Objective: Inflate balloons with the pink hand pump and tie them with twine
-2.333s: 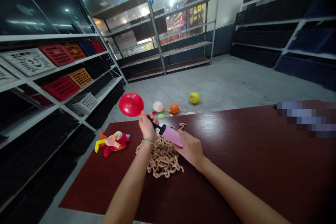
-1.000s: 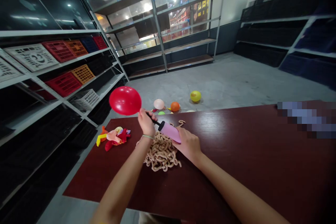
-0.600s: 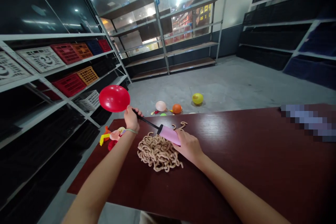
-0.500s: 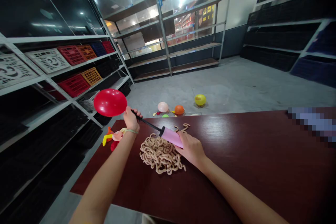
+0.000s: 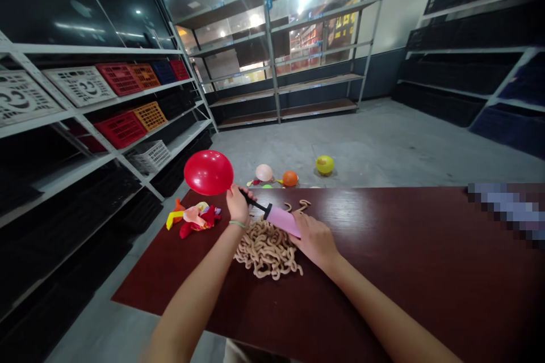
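My left hand (image 5: 237, 204) is closed at the black handle end of a balloon pump, and an inflated red balloon (image 5: 208, 172) stands out from the same hand with its neck hidden in my fingers. Wrapped round the pump's pink barrel (image 5: 283, 221) is my right hand (image 5: 315, 241). A short stretch of black rod shows between handle and barrel. Under the pump lies a heap of tan, curly, worm-like pieces (image 5: 268, 252), with a few strays beyond it. Left of my left hand, limp balloons (image 5: 193, 218) in red, pink, yellow and orange lie on the table.
The dark red table (image 5: 383, 272) spans the front. Beyond its far edge, yellow (image 5: 325, 165), orange (image 5: 290, 178) and pale pink (image 5: 264, 172) balloons rest on the floor. Shelves with crates (image 5: 121, 127) line the left; a metal rack (image 5: 276, 85) stands behind. A blurred patch (image 5: 506, 204) covers something at right.
My left hand has moved right, toward my right hand, carrying the handle and red balloon, so less rod shows. More of the limp balloons is visible. My right hand stays on the barrel.
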Demonstrator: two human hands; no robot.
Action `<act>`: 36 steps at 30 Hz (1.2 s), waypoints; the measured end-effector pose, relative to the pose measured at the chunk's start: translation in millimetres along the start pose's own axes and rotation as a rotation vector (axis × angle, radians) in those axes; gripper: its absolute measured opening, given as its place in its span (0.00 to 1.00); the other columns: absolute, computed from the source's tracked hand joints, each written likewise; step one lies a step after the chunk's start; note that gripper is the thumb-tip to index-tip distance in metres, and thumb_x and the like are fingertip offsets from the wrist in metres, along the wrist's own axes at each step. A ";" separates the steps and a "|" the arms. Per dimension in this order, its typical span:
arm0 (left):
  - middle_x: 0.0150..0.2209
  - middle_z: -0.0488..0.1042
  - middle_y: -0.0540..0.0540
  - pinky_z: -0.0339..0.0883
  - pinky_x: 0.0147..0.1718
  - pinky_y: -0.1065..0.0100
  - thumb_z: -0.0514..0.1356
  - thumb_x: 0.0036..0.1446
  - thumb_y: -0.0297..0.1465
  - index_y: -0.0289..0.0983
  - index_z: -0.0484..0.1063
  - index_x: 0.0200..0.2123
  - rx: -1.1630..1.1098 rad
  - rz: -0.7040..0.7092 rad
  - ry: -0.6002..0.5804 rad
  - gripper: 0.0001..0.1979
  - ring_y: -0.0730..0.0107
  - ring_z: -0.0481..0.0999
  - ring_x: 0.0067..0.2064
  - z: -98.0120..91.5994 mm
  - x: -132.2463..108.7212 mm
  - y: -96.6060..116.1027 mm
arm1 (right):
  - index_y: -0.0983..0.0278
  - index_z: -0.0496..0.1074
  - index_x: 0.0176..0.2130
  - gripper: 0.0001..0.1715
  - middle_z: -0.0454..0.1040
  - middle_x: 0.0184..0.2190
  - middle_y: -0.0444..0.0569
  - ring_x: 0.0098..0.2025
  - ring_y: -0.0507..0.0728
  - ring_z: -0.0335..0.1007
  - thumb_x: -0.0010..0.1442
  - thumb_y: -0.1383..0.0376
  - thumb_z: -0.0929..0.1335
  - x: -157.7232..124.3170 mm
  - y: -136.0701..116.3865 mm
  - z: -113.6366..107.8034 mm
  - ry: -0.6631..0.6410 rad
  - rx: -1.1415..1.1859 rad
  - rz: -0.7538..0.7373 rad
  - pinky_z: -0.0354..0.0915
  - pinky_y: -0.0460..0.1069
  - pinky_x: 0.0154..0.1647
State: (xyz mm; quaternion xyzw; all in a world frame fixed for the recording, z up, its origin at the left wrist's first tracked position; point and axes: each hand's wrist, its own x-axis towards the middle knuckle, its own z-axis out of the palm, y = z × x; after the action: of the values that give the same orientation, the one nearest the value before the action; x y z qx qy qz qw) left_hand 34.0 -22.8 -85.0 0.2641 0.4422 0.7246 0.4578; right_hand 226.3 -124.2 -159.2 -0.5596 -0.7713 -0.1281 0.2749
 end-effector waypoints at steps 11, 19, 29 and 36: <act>0.20 0.60 0.58 0.56 0.17 0.76 0.53 0.60 0.39 0.41 0.54 0.30 -0.043 0.033 0.051 0.11 0.79 0.61 0.16 18.0 -6.4 -10.3 | 0.63 0.68 0.49 0.22 0.75 0.35 0.47 0.36 0.57 0.70 0.55 0.63 0.71 0.9 1.7 2.2 0.038 -0.043 0.099 0.55 0.50 0.33; 0.21 0.63 0.57 0.61 0.17 0.74 0.55 0.60 0.41 0.40 0.55 0.30 -0.075 0.030 -0.044 0.13 0.78 0.63 0.16 32.2 -39.4 -24.5 | 0.63 0.66 0.53 0.24 0.76 0.38 0.49 0.38 0.57 0.72 0.58 0.62 0.70 -3.2 10.7 -1.2 0.035 0.018 0.065 0.60 0.49 0.36; 0.20 0.61 0.57 0.58 0.17 0.75 0.55 0.58 0.37 0.40 0.56 0.30 -0.164 0.039 0.106 0.10 0.79 0.62 0.17 -10.1 16.0 15.8 | 0.62 0.65 0.53 0.25 0.76 0.42 0.51 0.40 0.58 0.72 0.57 0.64 0.70 2.4 13.5 -1.6 -0.052 -0.017 -0.031 0.59 0.50 0.37; 0.19 0.60 0.57 0.56 0.17 0.74 0.57 0.57 0.37 0.40 0.56 0.30 -0.258 -0.041 0.118 0.12 0.79 0.60 0.17 -18.0 -17.1 -23.5 | 0.61 0.66 0.52 0.25 0.76 0.41 0.50 0.39 0.59 0.70 0.56 0.63 0.70 2.6 19.4 -8.6 -0.109 -0.115 -0.082 0.57 0.52 0.37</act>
State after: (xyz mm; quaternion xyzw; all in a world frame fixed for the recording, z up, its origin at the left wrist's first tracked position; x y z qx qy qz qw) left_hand 37.5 -40.9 -113.7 0.1509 0.3768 0.7803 0.4759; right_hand 246.2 -119.9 -152.8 -0.5486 -0.7987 -0.1528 0.1943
